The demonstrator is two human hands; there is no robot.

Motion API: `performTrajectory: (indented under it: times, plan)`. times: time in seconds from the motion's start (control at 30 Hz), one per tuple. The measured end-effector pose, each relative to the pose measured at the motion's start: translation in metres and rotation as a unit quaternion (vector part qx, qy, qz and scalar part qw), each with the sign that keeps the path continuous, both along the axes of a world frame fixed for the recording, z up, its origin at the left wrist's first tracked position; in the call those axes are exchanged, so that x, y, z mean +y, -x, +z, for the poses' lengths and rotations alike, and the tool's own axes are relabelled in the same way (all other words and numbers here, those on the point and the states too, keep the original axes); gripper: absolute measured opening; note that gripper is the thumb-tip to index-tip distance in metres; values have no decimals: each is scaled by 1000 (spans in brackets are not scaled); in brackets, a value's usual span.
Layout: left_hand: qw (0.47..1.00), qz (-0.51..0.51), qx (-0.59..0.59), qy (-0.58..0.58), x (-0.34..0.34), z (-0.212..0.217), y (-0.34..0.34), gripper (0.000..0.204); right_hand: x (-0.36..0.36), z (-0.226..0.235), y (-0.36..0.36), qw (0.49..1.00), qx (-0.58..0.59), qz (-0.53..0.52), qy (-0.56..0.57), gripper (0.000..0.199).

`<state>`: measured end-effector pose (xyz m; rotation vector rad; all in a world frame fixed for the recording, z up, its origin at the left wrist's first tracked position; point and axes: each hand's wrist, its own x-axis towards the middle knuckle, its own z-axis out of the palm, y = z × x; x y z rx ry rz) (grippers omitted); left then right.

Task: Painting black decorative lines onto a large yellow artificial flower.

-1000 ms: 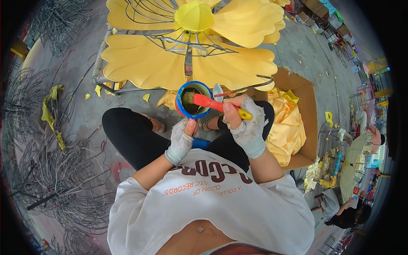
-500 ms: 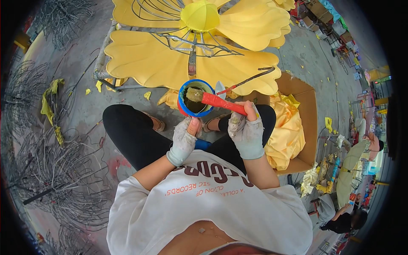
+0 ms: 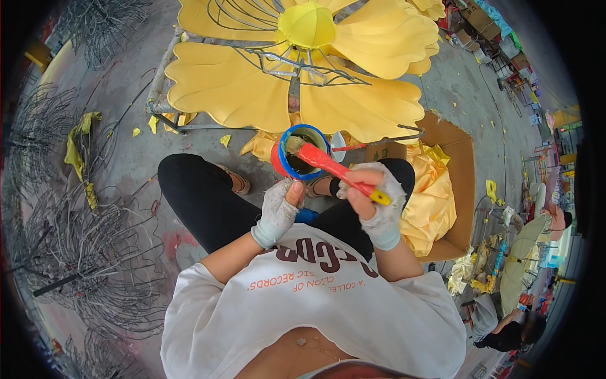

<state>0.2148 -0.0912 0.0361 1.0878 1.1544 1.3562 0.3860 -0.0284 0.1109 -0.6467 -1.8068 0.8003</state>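
My left hand (image 3: 281,208), in a worn pale glove with bare fingertips showing, grips the lower side of a small pot (image 3: 278,159) with a blue rim and red outside. Dark, murky contents show inside it. In my right hand (image 3: 377,199), gloved the same way, is a paintbrush (image 3: 325,163) with a red handle and yellow end. Its bristles dip inside the pot's rim. Just beyond the pot stands a large yellow fabric flower (image 3: 360,104) with broad petals, a round yellow centre (image 3: 307,25) and bare wire loops.
A cardboard box (image 3: 463,189) holding crumpled yellow cloth (image 3: 426,211) stands by my right knee. Tangled wire frames (image 3: 95,259) cover the floor at left. A white disc-like piece (image 3: 339,146) sits beside the pot. Another person (image 3: 514,331) is at far right.
The brush has tipped downward, its bristles moving into the pot, and my right hand has turned so the handle's yellow end shows. The pot has tilted slightly.
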Motion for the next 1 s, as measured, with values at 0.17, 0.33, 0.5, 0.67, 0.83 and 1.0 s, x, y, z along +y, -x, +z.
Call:
performTrajectory:
  times: [0.17,0.33,0.5,0.67,0.83,1.0]
  plan:
    - [995,0,-93,42,-2,12,4,35,-8,10,4,880,325,-27,346,16]
    - [982,2,-188,26,3,18,2,35,5,-5,2,802,389,12,454,19]
    - [982,5,-188,36,2,23,3,35,17,-13,0,614,478,60,625,18]
    - [979,24,-197,48,0,22,5,35,18,3,13,665,430,55,608,19]
    - [976,17,-210,50,0,26,5,35,22,-16,9,618,471,60,626,25]
    - [977,17,-208,47,-1,27,8,35,15,-6,20,645,456,50,611,39]
